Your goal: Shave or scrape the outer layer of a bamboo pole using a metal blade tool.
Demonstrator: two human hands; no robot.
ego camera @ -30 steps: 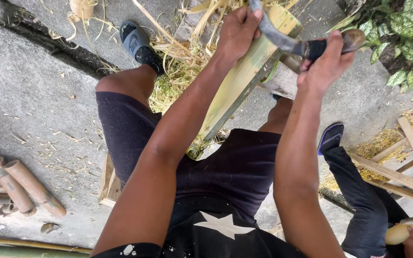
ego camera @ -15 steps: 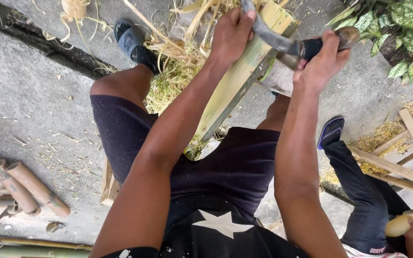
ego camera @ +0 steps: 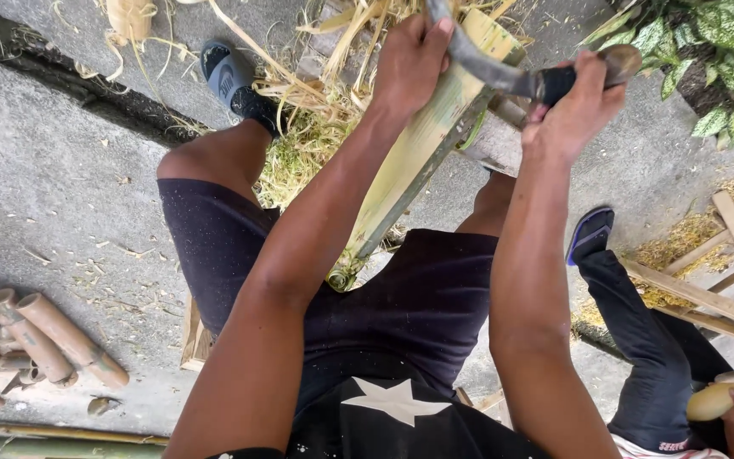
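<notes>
A pale green bamboo pole slants from between my knees up toward the top of the view. My left hand grips the back of a curved dark blade that lies across the pole near its upper end. My right hand is closed around the knife's dark handle, whose brown wooden end sticks out beyond my fingers. I sit with dark shorts, my left foot in a dark slipper.
Short cut bamboo pieces lie at the left on the concrete. Dry shavings pile around my left foot. Another person's leg in dark trousers and a wooden frame are at the right. Leafy plants fill the top right.
Both hands and the blade have stayed on the upper pole, shifting only slightly; the view drifted a little.
</notes>
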